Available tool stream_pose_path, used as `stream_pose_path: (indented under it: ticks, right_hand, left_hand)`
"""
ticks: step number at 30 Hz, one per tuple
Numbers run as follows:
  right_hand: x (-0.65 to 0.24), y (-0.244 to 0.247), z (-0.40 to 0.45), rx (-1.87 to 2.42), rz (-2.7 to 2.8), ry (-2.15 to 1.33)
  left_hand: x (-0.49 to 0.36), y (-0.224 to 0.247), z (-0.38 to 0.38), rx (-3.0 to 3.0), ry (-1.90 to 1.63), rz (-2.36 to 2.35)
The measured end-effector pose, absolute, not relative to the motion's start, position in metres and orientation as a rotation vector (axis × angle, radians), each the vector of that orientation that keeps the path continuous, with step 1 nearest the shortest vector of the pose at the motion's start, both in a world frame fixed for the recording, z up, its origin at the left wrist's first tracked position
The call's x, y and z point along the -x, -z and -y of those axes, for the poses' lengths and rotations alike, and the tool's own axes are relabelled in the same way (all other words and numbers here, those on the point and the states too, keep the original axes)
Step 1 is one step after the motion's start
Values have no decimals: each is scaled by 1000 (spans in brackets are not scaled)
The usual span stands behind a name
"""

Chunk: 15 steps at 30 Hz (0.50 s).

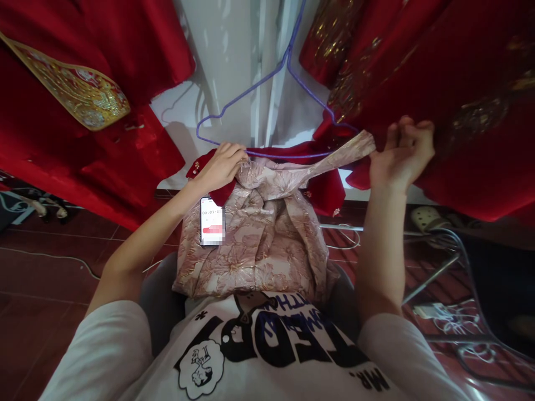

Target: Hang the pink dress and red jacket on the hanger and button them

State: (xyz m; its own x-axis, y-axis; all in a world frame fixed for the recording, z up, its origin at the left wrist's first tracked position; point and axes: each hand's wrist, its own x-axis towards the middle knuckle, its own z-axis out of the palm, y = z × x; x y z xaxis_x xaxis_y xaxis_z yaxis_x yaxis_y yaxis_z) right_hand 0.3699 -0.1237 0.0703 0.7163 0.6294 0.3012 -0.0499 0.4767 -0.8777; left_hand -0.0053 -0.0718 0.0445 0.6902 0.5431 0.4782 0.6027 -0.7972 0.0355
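Note:
A pink floral brocade garment lies across my lap, with its waistband raised toward a purple hanger. My left hand is closed on the garment's left upper edge, just at the hanger's lower bar. On the right, a strip of the brocade stretches up to my right hand, whose fingers are curled; the strip's end is at the base of that hand, and the grip itself is hidden. Red cloth lies behind the brocade. A lit phone rests on the garment's left part.
Red garments with gold embroidery hang at the left and right. A metal-framed chair stands at the right, near cables and a pale clog on the red tiled floor. Shoes show at the far left.

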Motion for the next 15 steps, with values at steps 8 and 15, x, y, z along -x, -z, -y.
stream_pose_path:
  ticks: [8,15]
  right_hand:
    - [-364,-73,135,843,744,-674]
    - [-341,-76,122,821,828,-684]
  left_hand:
    - [6,-47,73,2825,730,912]
    - [-1,-43,69,2866,766,903]
